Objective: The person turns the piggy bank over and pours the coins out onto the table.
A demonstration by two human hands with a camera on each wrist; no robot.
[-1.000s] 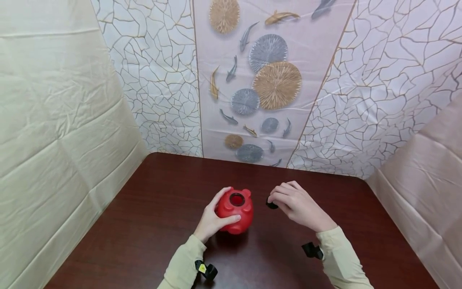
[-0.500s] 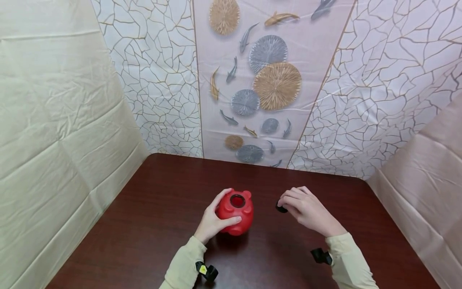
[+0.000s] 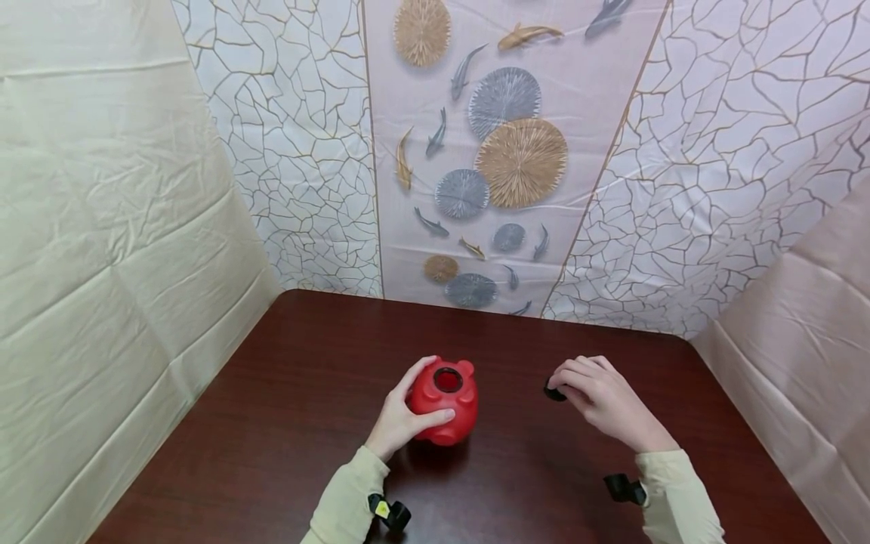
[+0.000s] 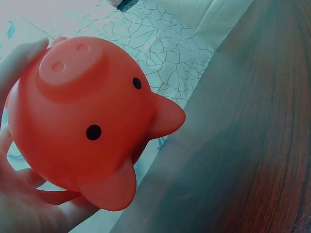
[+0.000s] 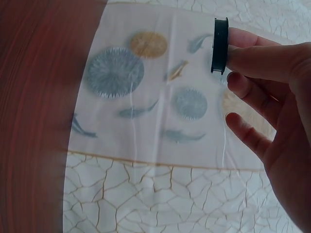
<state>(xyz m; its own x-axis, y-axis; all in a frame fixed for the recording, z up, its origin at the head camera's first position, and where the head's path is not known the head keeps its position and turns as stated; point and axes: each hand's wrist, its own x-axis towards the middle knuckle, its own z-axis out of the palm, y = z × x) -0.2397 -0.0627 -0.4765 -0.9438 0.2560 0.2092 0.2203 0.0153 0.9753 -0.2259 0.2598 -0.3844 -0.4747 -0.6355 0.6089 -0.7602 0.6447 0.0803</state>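
Note:
My left hand (image 3: pixel 401 414) grips a red piggy bank (image 3: pixel 457 417), thumb on one side and fingers round the other. In the head view its round, black-rimmed hole (image 3: pixel 448 380) faces up, uncovered. The left wrist view shows the pig's snout, two black eyes and two ears on the piggy bank (image 4: pixel 107 111). Off to the right, my right hand (image 3: pixel 605 397) pinches a small round black plug (image 3: pixel 554 391) above the table. Seen edge-on in the right wrist view, the plug (image 5: pixel 220 46) sits at the thumb and fingertips, the other fingers loosely bent.
A dark reddish-brown table (image 3: pixel 326 355) lies under both hands. Patterned cloth (image 3: pixel 313 151) hangs behind its far edge, and plain pale cloth (image 3: pixel 115 227) stands along the left side. Each wrist carries a small black camera (image 3: pixel 390 514).
My right hand has moved rightward with the black plug, farther from the piggy bank. The left hand and the piggy bank stay almost where they were.

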